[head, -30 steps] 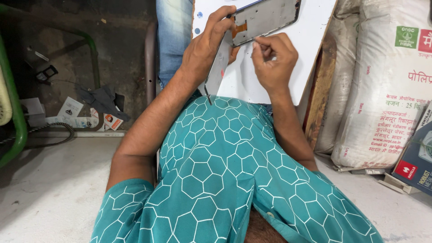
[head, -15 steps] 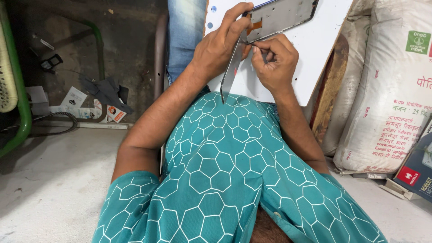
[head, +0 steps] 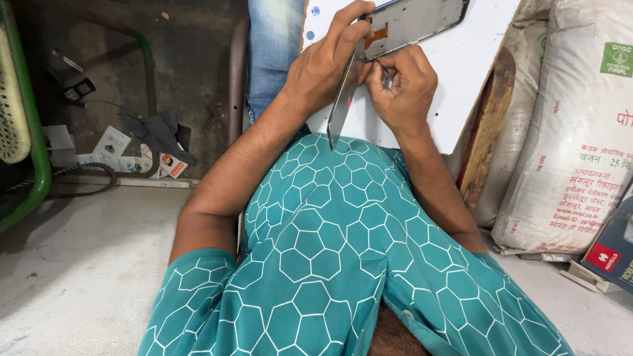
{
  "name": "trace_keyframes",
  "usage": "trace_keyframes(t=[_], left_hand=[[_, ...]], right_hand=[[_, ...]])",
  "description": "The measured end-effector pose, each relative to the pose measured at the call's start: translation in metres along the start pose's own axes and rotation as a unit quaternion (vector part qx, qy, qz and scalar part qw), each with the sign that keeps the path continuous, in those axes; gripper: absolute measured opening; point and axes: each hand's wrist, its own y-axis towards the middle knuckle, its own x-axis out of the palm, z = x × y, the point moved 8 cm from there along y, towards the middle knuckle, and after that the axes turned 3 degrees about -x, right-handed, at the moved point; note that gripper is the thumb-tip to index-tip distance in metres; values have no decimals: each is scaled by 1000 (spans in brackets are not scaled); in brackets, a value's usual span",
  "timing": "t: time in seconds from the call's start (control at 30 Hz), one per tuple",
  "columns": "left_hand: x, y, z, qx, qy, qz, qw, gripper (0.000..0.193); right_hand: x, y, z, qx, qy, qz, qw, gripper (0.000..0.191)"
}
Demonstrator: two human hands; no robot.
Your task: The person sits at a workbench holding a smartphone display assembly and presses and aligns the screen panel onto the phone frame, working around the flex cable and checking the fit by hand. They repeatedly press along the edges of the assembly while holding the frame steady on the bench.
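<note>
At frame's top — phone frame (head: 415,20) raised higher

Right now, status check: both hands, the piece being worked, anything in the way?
Left hand grips grey flat phone frame at its lower edge. Right hand pinches a small tool at that edge. White board behind; nothing blocking.

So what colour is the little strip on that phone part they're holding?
Orange strip on the grey phone frame, held by the left hand; seen in the head view.
</note>
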Motion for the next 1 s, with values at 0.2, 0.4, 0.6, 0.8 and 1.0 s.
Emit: trace_keyframes(t=[0.2,0.4,0.6,0.8,1.0], left_hand=[[1,3,1,-3,-1,-3,1000,62],[1,4,1,-7,-21,-8,1000,60],[2,2,-1,-4,0,2,1000,58],[11,0,-7,2,8,16,1000,59],[11,1,-9,-1,18,11,1000,59]], right_hand=[[-2,0,3,-16,-24,13,1000,8],[-9,-3,16,-2,-40,38,999,9],[-17,-3,31,-12,-62,57,996,8],[-26,-5,37,-8,-75,72,994,8],[-33,-2,37,-8,-85,84,993,9]])
